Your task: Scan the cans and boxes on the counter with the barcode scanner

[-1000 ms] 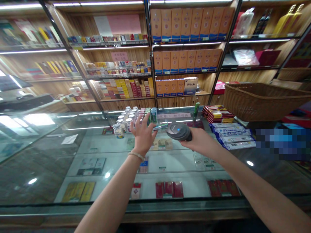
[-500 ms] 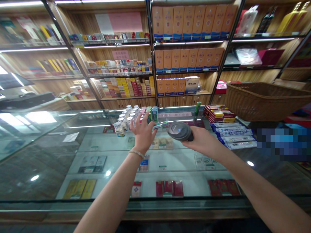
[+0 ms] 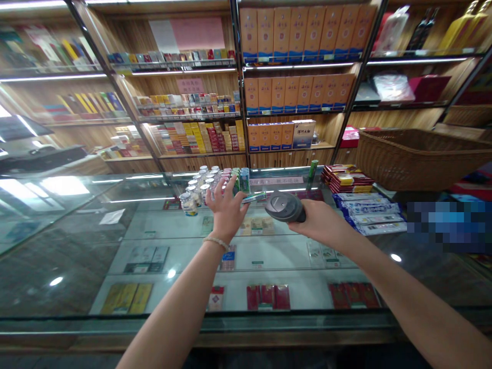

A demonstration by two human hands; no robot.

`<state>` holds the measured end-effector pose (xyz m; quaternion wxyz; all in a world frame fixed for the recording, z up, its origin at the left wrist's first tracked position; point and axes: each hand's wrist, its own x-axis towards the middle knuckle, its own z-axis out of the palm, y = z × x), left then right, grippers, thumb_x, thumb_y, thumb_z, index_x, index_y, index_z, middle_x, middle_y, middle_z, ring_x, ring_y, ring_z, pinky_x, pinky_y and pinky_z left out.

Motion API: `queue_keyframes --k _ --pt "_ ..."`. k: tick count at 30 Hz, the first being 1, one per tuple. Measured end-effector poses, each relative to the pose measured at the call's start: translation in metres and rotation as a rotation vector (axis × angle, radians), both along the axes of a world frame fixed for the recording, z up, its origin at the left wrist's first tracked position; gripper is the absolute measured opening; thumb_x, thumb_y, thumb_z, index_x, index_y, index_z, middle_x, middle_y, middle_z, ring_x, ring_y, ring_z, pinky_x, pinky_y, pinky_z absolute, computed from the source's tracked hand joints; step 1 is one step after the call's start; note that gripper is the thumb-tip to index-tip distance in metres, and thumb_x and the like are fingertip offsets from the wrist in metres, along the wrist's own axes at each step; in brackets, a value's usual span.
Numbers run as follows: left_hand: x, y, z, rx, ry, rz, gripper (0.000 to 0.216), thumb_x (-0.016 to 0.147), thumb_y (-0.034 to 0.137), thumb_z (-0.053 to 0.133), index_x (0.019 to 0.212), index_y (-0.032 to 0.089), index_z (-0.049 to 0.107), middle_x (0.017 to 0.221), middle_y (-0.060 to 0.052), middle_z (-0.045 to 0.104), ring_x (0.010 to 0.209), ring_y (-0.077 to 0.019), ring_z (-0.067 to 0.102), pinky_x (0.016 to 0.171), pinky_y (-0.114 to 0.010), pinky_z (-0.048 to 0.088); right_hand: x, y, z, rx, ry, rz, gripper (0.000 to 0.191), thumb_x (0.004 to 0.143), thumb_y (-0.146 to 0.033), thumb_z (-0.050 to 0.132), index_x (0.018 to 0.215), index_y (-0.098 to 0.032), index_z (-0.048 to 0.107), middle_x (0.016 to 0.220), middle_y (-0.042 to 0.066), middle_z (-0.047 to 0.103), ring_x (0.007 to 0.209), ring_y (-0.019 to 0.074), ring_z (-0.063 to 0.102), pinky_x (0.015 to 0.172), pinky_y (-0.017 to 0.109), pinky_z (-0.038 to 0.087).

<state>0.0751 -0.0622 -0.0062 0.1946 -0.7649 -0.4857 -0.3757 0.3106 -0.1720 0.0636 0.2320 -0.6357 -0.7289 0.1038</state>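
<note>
Head view: our left hand [image 3: 226, 207] pinches a green pack [image 3: 254, 197] above the glass surface [image 3: 77, 246], our right hand [image 3: 321, 221] clamps the scanner [image 3: 284, 206] beside it; scanning looks in hand, needing the pack squared to it.

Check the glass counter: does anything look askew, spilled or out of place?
Only a white paper slip at the left of the counter, lying skewed and alone, away from the tidy rows. Nothing looks spilled or broken.

Jars [image 3: 200, 189] stand on the glass counter [image 3: 77, 246], a basket [image 3: 415, 159] far right, shelves [image 3: 238, 82] behind.
</note>
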Motion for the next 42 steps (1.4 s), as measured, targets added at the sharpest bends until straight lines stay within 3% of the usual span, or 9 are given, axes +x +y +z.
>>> queue_keyframes --k 7,14,22,28,42 --pt "0.0 -0.001 0.002 -0.003 0.013 0.014 0.011 0.084 0.032 0.077 0.094 0.029 0.073 0.162 -0.004 0.049 0.152 -0.0389 0.036 0.121 -0.071 0.014 0.0 -0.001 0.0 -0.002 -0.036 0.001 0.017 0.079 -0.029 0.072 0.093 -0.021 0.073 0.094 0.009 0.078 0.091 0.028 0.074 0.069 0.03 0.048" --pt "0.0 -0.001 0.001 0.0 0.024 0.007 0.013 0.083 0.031 0.079 0.094 0.029 0.073 0.161 -0.005 0.049 0.151 -0.0401 0.036 0.12 -0.072 0.016 0.005 0.004 -0.014 0.023 -0.283 -0.077 0.038 0.086 -0.035 0.061 0.12 -0.018 0.062 0.128 0.013 0.061 0.09 0.0275 0.073 0.069 0.034 0.05" --pt "0.002 -0.005 0.005 -0.056 0.045 0.044 0.016 0.082 0.031 0.08 0.096 0.029 0.073 0.163 -0.003 0.047 0.152 -0.0392 0.034 0.122 -0.07 0.017 0.02 0.026 -0.041 0.007 -0.349 -0.044 0.03 0.087 -0.025 0.059 0.114 -0.012 0.059 0.126 0.018 0.054 0.107 0.0303 0.067 0.089 0.04 0.051" --pt "0.002 -0.006 0.005 -0.063 0.035 0.0 0.015 0.083 0.031 0.078 0.097 0.03 0.073 0.164 -0.002 0.045 0.153 -0.0389 0.032 0.123 -0.07 0.014 0.019 0.029 -0.048 -0.05 -0.374 -0.047 0.03 0.09 -0.022 0.059 0.118 -0.01 0.058 0.129 0.019 0.053 0.111 0.0317 0.066 0.09 0.039 0.052" --pt "0.004 -0.007 0.006 -0.068 0.025 -0.021 0.013 0.083 0.031 0.078 0.096 0.03 0.074 0.162 -0.002 0.048 0.152 -0.0398 0.033 0.123 -0.071 0.013 0.013 0.026 -0.047 -0.121 -0.456 -0.101 0.038 0.094 -0.032 0.058 0.127 -0.014 0.056 0.134 0.019 0.053 0.114 0.0323 0.065 0.084 0.041 0.055"
